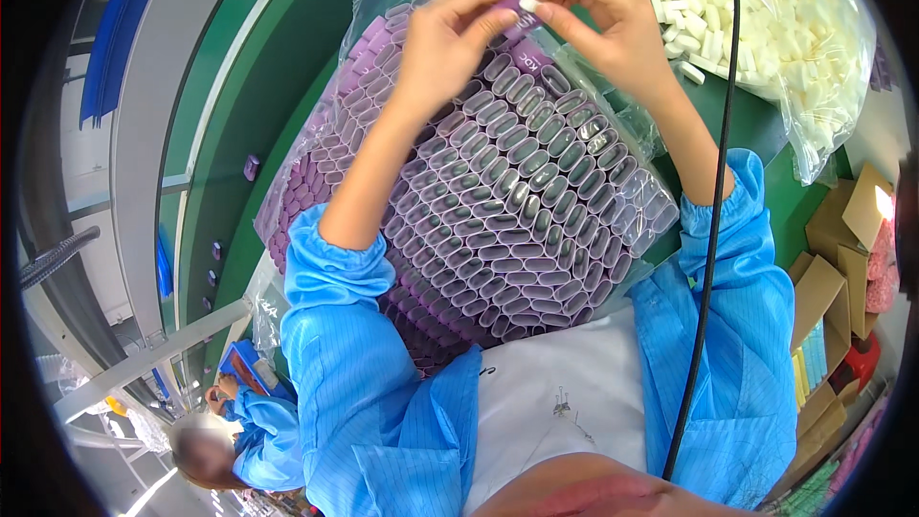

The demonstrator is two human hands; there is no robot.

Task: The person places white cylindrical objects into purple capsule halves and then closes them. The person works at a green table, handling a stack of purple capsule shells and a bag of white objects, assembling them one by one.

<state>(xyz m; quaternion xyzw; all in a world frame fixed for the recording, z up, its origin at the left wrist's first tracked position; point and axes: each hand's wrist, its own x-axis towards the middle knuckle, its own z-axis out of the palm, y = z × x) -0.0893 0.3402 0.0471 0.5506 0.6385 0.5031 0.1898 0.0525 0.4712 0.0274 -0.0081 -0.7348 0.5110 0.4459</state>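
My left hand (442,43) pinches a small purple oval case (520,21) between thumb and fingers at the upper middle. My right hand (617,33) is closed on a small white block (528,3), its thumb and fingertips at the open end of that case. The block touches the case there; how deep it sits is hidden by my fingers. Below both hands lies a large pack of purple hollow oval cases (522,148), stood in tight rows with most open ends facing up. Another purple case (529,59) lies on its side on the pack.
A clear bag (814,86) of white blocks spills open at the upper right. A black cable (720,163) hangs down on the right. Loose purple pieces (251,168) lie on the green surface at left. Cardboard boxes (823,287) stand right; another person (263,426) works lower left.
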